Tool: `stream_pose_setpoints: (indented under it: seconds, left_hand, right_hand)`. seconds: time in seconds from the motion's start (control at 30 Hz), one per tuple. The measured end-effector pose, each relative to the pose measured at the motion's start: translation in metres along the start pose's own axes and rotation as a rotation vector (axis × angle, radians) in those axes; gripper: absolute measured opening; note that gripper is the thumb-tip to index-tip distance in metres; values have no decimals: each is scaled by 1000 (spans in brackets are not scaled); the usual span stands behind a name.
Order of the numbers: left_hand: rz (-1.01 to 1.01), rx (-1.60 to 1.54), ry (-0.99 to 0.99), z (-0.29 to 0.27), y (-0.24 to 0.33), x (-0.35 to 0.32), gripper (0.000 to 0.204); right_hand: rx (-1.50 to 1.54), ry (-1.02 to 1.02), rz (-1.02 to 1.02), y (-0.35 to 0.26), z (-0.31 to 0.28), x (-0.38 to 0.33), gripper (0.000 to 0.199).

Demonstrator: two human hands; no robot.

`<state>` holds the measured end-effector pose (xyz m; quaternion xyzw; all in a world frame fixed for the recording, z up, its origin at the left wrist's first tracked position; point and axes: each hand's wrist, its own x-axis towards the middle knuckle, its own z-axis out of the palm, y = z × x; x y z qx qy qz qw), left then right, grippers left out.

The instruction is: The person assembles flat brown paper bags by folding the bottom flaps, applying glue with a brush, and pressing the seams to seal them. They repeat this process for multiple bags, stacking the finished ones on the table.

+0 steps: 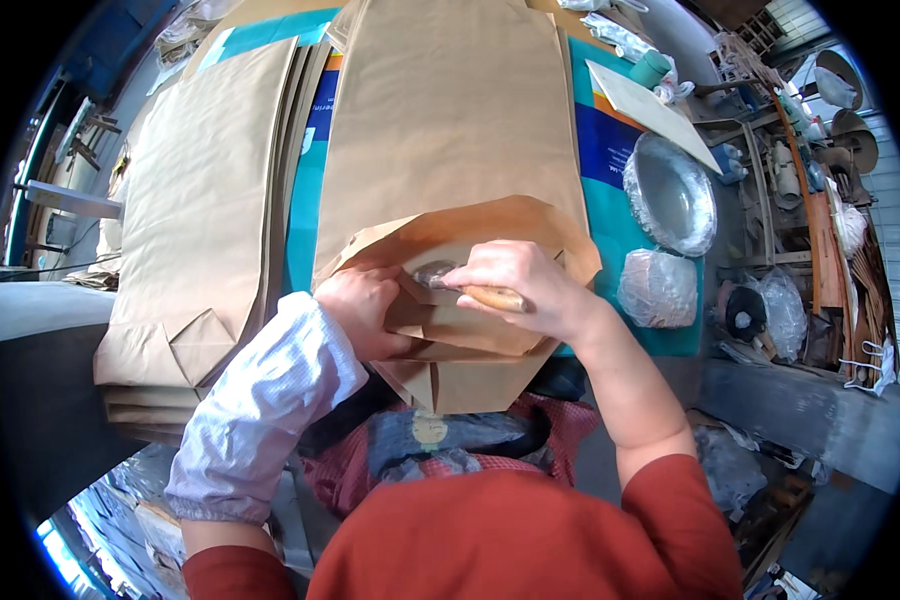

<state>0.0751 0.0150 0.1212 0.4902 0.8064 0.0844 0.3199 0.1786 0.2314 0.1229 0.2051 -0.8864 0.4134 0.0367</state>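
Note:
A large brown paper bag (450, 130) lies in front of me, its near end spread open into a wide mouth with folded flaps. My left hand (363, 308) is closed on the left side of that opening, pressing the paper fold. Inside the mouth, my right hand (525, 280) grips a brush (495, 297) by its wooden handle. The brush's head points left, close to the left fingers, and its bristles are blurred and partly hidden. The bag's near flap hangs toward my lap.
Left of the bag lies a stack of folded brown paper bags (200, 180). On the teal sheet (590, 85) to the right are a plastic-wrapped oval bowl (670, 195), a plastic-wrapped block (658, 290) and a pale board (650, 112). Cluttered shelving (785, 180) stands beyond.

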Motion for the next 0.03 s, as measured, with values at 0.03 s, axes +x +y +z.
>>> stream_pose_setpoints:
  seconds: [0.03]
  left_hand:
    - [-4, -7, 16, 3, -3, -2, 61]
  right_hand:
    - [18, -43, 17, 4, 1, 1, 26]
